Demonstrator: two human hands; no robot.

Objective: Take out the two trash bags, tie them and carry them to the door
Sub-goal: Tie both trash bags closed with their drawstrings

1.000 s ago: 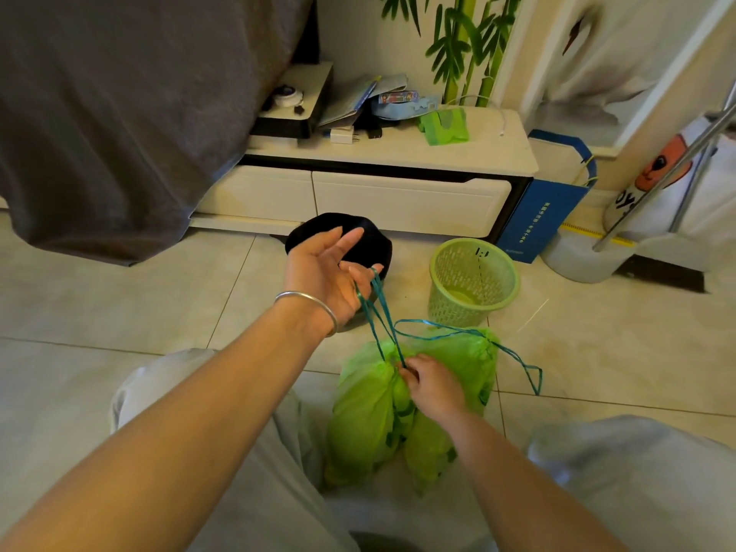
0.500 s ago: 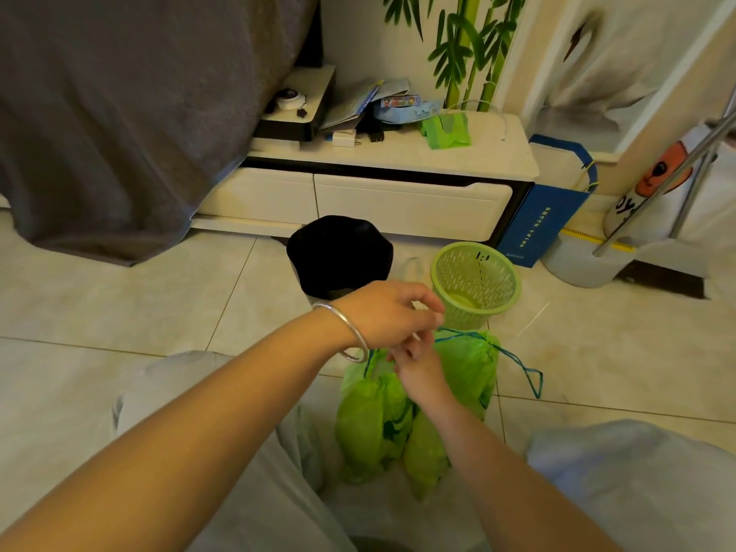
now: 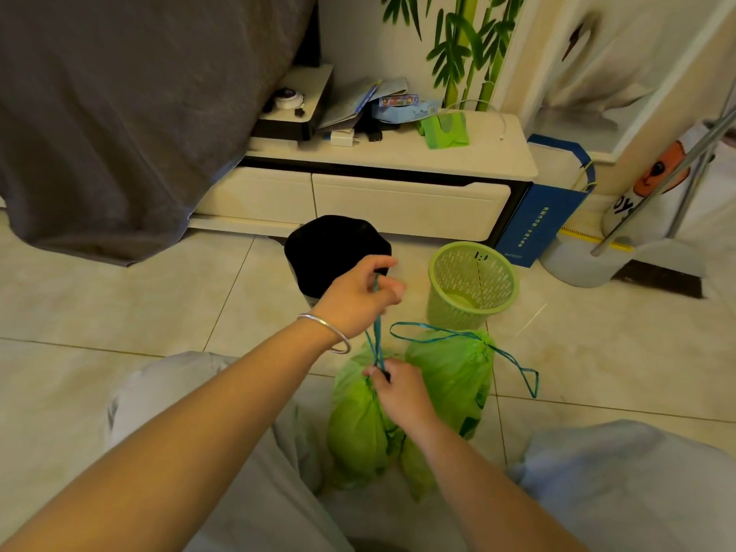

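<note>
Two green trash bags stand on the floor between my knees: the left bag (image 3: 358, 428) and the right bag (image 3: 454, 372). A teal drawstring (image 3: 376, 336) runs taut up from the left bag's gathered neck. My left hand (image 3: 358, 296) grips the upper end of that string above the bags. My right hand (image 3: 398, 392) pinches the string at the bag's neck. The right bag's drawstring loop (image 3: 517, 364) hangs loose over its top and to the right.
An empty green mesh bin (image 3: 472, 284) and a black bin (image 3: 330, 253) stand just beyond the bags. Behind them is a low white cabinet (image 3: 398, 205), with a blue paper bag (image 3: 541, 209) to its right. A grey cloth (image 3: 119, 113) hangs at left. My knees flank the bags.
My left hand closed, came down to meet the right hand at the bag's neck, then rose again pulling the teal string taut. The right hand stayed at the neck.
</note>
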